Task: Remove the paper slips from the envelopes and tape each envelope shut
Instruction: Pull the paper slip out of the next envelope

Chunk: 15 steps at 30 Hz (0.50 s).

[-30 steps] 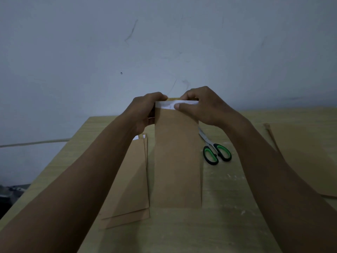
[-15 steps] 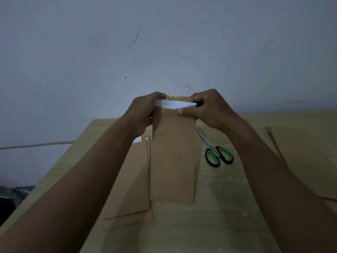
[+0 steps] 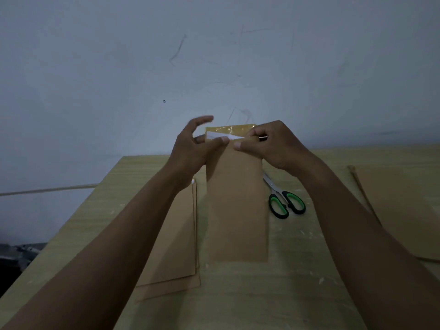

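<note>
A long brown envelope [image 3: 237, 210] is held up over the wooden table [image 3: 273, 294], its top end raised. A white paper slip [image 3: 220, 135] shows in its open mouth, under a yellowish flap with a shiny strip [image 3: 232, 128]. My right hand [image 3: 273, 146] pinches the envelope's top right corner at the slip's end. My left hand [image 3: 192, 144] is at the top left; its thumb lies on the envelope front near the slip, and its other fingers are spread and lifted off.
A stack of brown envelopes [image 3: 177, 246] lies left of the held one, partly under my left forearm. Green-handled scissors [image 3: 284, 201] lie to the right. More brown envelopes [image 3: 404, 210] lie at the table's right edge. A pale wall stands close behind.
The envelope has been lifted a little and its flap now stands open above the slip. My left hand let go of the top edge and spread its fingers.
</note>
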Tool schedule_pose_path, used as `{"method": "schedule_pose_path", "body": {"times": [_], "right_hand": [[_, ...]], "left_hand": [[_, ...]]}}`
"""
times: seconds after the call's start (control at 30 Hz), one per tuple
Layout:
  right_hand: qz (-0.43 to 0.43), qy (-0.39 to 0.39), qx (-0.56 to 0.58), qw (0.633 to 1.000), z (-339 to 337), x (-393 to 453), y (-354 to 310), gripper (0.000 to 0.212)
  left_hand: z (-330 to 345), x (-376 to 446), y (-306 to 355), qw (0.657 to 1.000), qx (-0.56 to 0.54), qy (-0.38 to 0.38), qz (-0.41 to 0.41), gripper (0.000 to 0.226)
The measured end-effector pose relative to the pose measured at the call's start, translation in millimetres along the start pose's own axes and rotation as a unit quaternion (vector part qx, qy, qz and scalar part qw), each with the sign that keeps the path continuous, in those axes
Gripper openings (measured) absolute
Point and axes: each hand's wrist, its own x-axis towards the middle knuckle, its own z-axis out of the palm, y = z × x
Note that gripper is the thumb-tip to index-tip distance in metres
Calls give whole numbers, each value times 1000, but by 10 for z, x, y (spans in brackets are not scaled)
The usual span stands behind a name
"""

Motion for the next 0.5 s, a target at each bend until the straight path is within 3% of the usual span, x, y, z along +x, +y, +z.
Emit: {"method": "schedule_pose_path", "body": {"times": [0.13,0.33,0.5], "right_hand": [[6,0,9,1000,-27,-7,37,35],[11,11,13,1000,-10,-30,81,16],[22,16,34,999,11,-54,103,15]], "left_hand": [[-12,-21,-53,990,84,-17,108,34],[-19,-48,-73,993,91,-25,74,13],[-10,-35,-32,992,106,-37,61,17]]}}
